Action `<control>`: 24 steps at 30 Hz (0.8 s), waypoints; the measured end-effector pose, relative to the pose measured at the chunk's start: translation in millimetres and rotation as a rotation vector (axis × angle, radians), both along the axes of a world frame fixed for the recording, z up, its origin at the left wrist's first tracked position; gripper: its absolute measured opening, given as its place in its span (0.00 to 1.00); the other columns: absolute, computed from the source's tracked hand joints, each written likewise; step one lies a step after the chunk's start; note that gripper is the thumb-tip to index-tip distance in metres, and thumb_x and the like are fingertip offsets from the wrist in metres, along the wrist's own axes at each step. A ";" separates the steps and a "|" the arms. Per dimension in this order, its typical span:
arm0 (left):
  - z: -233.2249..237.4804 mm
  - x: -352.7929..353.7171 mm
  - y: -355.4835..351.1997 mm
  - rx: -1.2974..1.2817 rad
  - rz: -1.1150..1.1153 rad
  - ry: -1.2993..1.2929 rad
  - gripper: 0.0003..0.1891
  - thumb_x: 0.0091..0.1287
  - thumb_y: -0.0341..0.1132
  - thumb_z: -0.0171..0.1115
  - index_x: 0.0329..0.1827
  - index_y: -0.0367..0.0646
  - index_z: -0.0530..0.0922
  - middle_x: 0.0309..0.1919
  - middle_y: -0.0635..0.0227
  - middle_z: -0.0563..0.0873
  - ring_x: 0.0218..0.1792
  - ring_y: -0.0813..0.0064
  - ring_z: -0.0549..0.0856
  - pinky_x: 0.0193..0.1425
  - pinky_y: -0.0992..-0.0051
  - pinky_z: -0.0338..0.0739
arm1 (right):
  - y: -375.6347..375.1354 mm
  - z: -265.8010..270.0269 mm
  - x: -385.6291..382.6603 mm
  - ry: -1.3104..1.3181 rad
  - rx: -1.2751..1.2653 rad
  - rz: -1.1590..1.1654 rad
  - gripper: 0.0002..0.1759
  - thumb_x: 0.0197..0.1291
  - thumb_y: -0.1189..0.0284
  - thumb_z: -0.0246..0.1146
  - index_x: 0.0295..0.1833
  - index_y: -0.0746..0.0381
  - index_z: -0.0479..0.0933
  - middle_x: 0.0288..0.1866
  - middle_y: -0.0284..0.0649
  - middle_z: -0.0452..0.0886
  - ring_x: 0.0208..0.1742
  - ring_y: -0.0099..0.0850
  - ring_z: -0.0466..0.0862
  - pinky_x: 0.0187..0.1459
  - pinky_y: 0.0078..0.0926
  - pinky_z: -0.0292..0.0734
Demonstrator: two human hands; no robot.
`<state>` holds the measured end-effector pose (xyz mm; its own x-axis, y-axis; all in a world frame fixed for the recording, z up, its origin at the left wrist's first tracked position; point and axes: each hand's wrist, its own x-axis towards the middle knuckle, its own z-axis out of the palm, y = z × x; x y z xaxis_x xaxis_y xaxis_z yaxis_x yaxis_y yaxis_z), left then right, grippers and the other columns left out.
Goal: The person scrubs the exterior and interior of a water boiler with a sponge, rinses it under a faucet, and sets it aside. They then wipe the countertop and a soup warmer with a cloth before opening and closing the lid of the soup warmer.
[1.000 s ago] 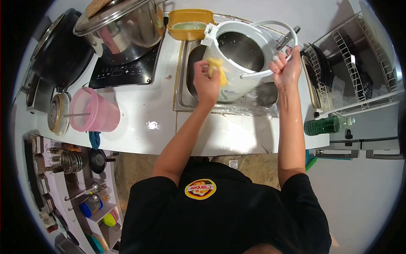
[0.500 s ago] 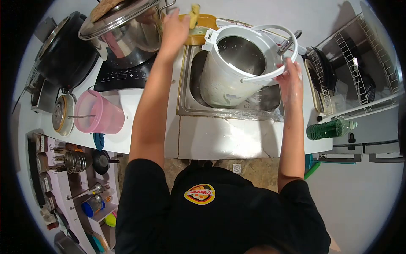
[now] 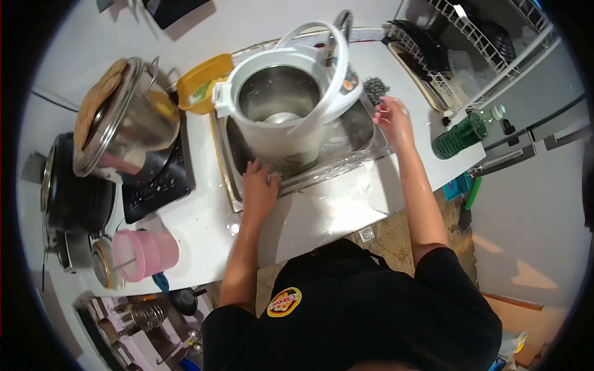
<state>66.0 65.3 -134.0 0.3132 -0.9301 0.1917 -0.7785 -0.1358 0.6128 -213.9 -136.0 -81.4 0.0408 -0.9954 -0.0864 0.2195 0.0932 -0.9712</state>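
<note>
A white electric pot (image 3: pixel 281 139) with a steel inside stands in the metal sink (image 3: pixel 230 179), its white handle (image 3: pixel 339 68) raised on the right. My left hand (image 3: pixel 260 185) rests at the sink's front left edge, against the lower side of the pot, fingers apart and holding nothing. To the right of the sink, my right hand (image 3: pixel 395 120) is lifted with loosely spread fingers and nothing in it. Just beyond its fingertips lies a dark metal scrubber (image 3: pixel 375 88). A yellow container (image 3: pixel 204 77) with a sponge inside sits behind the sink's left corner.
On the left are a steel pot (image 3: pixel 139 123), an induction cooker (image 3: pixel 162 188), a black pot (image 3: pixel 80 185) and a pink tub (image 3: pixel 148 252). A green bottle (image 3: pixel 464 135) and a dish rack (image 3: pixel 482 93) stand on the right. The faucet (image 3: pixel 344 28) is behind the pot.
My left hand has come from the yellow container down to the pot's lower side. My right hand has let go of the pot's handle and moved right. The view has turned.
</note>
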 end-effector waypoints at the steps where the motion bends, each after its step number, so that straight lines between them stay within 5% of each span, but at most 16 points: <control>1: 12.2 -7.7 -1.7 -0.018 -0.011 -0.029 0.18 0.60 0.28 0.57 0.54 0.33 0.74 0.50 0.46 0.78 0.56 0.51 0.74 0.64 0.61 0.63 | -10.6 -3.5 -0.3 0.031 0.010 0.022 0.15 0.64 0.63 0.55 0.48 0.62 0.72 0.33 0.37 0.76 0.29 0.24 0.76 0.34 0.22 0.78; 4: 76.3 -21.2 -12.4 -0.302 0.107 0.256 0.17 0.58 0.26 0.58 0.52 0.37 0.76 0.42 0.52 0.79 0.48 0.57 0.77 0.58 0.64 0.68 | -56.2 -21.0 10.0 0.052 0.096 0.130 0.15 0.64 0.62 0.53 0.47 0.62 0.73 0.33 0.36 0.76 0.29 0.24 0.76 0.33 0.21 0.77; 8: 144.6 -69.8 -55.4 -0.565 0.051 -0.076 0.25 0.55 0.27 0.61 0.59 0.41 0.70 0.35 0.61 0.80 0.40 0.63 0.79 0.54 0.66 0.68 | -124.6 -69.1 46.1 -0.026 0.276 0.353 0.17 0.66 0.61 0.50 0.47 0.62 0.75 0.34 0.36 0.78 0.31 0.24 0.78 0.33 0.23 0.78; 11: 153.3 -95.9 -86.0 -0.436 -0.073 -0.002 0.30 0.55 0.28 0.62 0.63 0.40 0.64 0.33 0.60 0.81 0.34 0.64 0.80 0.48 0.67 0.72 | -143.9 -70.7 78.2 -0.212 0.347 0.503 0.19 0.67 0.60 0.48 0.50 0.62 0.76 0.39 0.38 0.81 0.36 0.28 0.81 0.35 0.27 0.80; 14: 174.2 -87.3 -87.9 -0.319 0.182 0.135 0.31 0.56 0.28 0.62 0.64 0.38 0.62 0.29 0.56 0.82 0.28 0.63 0.81 0.38 0.67 0.75 | -177.2 -103.5 102.9 -0.385 0.381 0.650 0.21 0.69 0.59 0.45 0.53 0.63 0.75 0.47 0.41 0.82 0.45 0.32 0.82 0.44 0.33 0.80; 15: 164.5 -71.3 -85.1 -0.460 0.310 0.033 0.29 0.58 0.28 0.61 0.64 0.36 0.62 0.27 0.54 0.83 0.24 0.66 0.82 0.31 0.68 0.76 | -184.2 -115.8 108.4 -0.459 0.379 0.698 0.22 0.70 0.59 0.45 0.53 0.63 0.75 0.47 0.41 0.82 0.46 0.32 0.82 0.45 0.33 0.79; 17: 150.7 -27.6 -73.4 -0.462 0.427 0.070 0.28 0.60 0.29 0.59 0.65 0.37 0.62 0.30 0.55 0.84 0.28 0.74 0.83 0.35 0.72 0.77 | -179.0 -113.1 111.0 -0.587 0.373 0.738 0.22 0.70 0.60 0.44 0.52 0.64 0.75 0.46 0.41 0.81 0.46 0.33 0.81 0.50 0.35 0.76; 20: 148.9 0.3 -55.1 -0.166 0.595 0.096 0.23 0.62 0.31 0.57 0.62 0.38 0.68 0.26 0.60 0.80 0.25 0.72 0.79 0.36 0.72 0.76 | -201.6 -147.2 123.6 -0.561 0.271 0.757 0.23 0.70 0.59 0.42 0.51 0.64 0.75 0.45 0.42 0.81 0.42 0.32 0.81 0.46 0.35 0.78; 21: 144.7 4.4 -52.4 -0.116 0.609 0.060 0.23 0.61 0.31 0.58 0.61 0.38 0.69 0.28 0.59 0.79 0.28 0.69 0.79 0.39 0.70 0.75 | -194.8 -121.7 118.2 -0.406 0.274 0.713 0.25 0.69 0.55 0.43 0.46 0.65 0.76 0.33 0.38 0.80 0.30 0.29 0.80 0.35 0.31 0.78; 24: 137.0 4.8 -54.1 -0.123 0.626 -0.200 0.23 0.59 0.30 0.60 0.59 0.39 0.72 0.34 0.57 0.77 0.36 0.62 0.78 0.47 0.66 0.73 | -209.8 -109.5 109.9 -0.353 0.512 0.677 0.26 0.67 0.53 0.46 0.40 0.66 0.75 0.22 0.31 0.75 0.19 0.25 0.73 0.24 0.22 0.72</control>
<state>70.7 11.2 3.0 0.7343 -0.5518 0.3953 -0.6756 -0.5376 0.5045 -104.1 -345.9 -190.9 0.7092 -0.5926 -0.3819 0.2371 0.7106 -0.6624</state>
